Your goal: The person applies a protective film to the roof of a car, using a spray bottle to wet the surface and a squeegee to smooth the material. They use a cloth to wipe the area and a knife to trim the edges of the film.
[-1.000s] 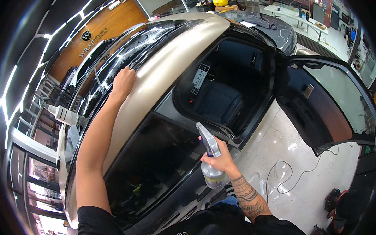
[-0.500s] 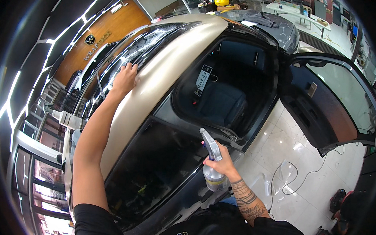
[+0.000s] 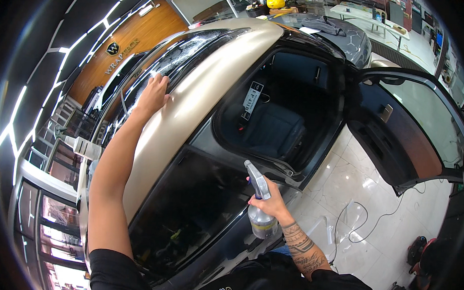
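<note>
My right hand (image 3: 267,199) is wrapped round a clear spray bottle (image 3: 263,222) with a grey trigger head, held upright above the dark rear side window (image 3: 189,205). Its nozzle points up and away from me. Out ahead, my left hand (image 3: 154,93) reaches over the car's matte gold roof edge (image 3: 214,73). Its fingers are curled down at the border of the dark glass roof (image 3: 187,49), which is wet with liquid. Whatever the fingertips pinch, if anything, is hidden.
The front door (image 3: 396,125) stands wide on the right, showing a dark seat (image 3: 273,131) inside. A cable (image 3: 365,221) loops over the tiled floor. Another spray bottle (image 3: 86,148) is beyond my left arm. A grey patterned car (image 3: 343,39) and a white table (image 3: 369,19) are farther off.
My left hand has shifted very slightly along the roof edge, its fingers still curled. The right hand, with the spray bottle, has moved a little left and down in the picture.
</note>
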`<state>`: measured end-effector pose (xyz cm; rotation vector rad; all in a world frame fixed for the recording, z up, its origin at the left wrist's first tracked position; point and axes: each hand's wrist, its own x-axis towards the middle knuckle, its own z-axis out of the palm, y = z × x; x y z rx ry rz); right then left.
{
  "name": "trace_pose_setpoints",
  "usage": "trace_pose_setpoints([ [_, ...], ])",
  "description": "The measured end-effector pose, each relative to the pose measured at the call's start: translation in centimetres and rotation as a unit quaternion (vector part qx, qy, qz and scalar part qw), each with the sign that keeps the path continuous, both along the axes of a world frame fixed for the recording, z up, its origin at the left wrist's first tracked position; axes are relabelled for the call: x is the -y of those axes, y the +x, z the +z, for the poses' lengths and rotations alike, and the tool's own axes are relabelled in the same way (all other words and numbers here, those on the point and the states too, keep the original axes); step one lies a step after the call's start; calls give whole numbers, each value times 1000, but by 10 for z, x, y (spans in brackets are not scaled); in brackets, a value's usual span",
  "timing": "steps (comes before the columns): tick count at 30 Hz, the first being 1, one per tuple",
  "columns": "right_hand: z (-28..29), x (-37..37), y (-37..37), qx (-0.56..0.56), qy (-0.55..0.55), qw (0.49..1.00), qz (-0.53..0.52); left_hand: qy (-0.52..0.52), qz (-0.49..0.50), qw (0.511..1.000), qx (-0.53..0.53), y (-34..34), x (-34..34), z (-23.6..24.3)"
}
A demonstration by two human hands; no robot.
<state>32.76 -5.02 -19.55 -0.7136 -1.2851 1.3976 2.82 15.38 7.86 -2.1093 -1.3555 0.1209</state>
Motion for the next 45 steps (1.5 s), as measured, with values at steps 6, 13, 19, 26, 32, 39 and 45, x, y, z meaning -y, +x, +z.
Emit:
trace_pose_setpoints([
  [6, -1, 5, -9, -36, -54, 997, 32, 34, 25, 999, -31, 7, -7, -9],
  [13, -19, 3, -10, -4, -29, 1000, 1, 18, 13, 999, -44, 7, -9, -14],
  [19, -20, 4, -7, 22, -23, 999, 12, 9, 60, 996, -68, 19, -12, -8],
  [26, -20, 6, -4, 11, -25, 999, 25, -8, 121, 990, -68, 39, -16, -8],
  [32, -26, 11, 0, -15, -34, 999, 1, 0, 117, 991, -60, 35, -20, -11],
  [39, -29, 8, 8, 18, -21, 1000, -8, -3, 71, 997, 16, 21, -34, -8],
  [45, -33, 10, 14, 2, -57, 998, -30, 53, 31, 967, 246, -32, -30, 30],
])
